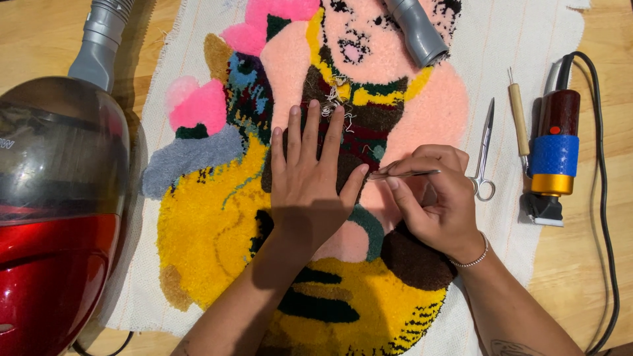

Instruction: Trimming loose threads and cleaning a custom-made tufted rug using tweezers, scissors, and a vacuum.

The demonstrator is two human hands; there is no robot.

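A tufted rug (217, 217) in yellow, pink, brown and grey lies on its white backing cloth (527, 39), which covers the middle of the wooden counter (606, 277). The left hand (310, 178) rests flat on the rug's dark middle patch, its fingers (295, 135) spread and pointing toward the far edge of the counter, with loose yarn ends (336, 99) just beyond the fingertips. The right hand (435, 198) sits just beside it, touching the rug, its thumb and fingers pressed together in a pinch around thin metal tweezers (403, 175), whose tips point at the left thumb.

On the bare cloth toward the right edge of the counter lie small silver scissors (484, 155), then a wooden-handled pick (519, 118), then a corded electric trimmer (554, 155) with a blue and gold band; its black cord (603, 198) runs along the right edge. A red vacuum cleaner (56, 224) stands at the left edge, and its grey nozzle (417, 29) rests on the rug near the far edge. A beaded bracelet (471, 256) circles the right wrist.
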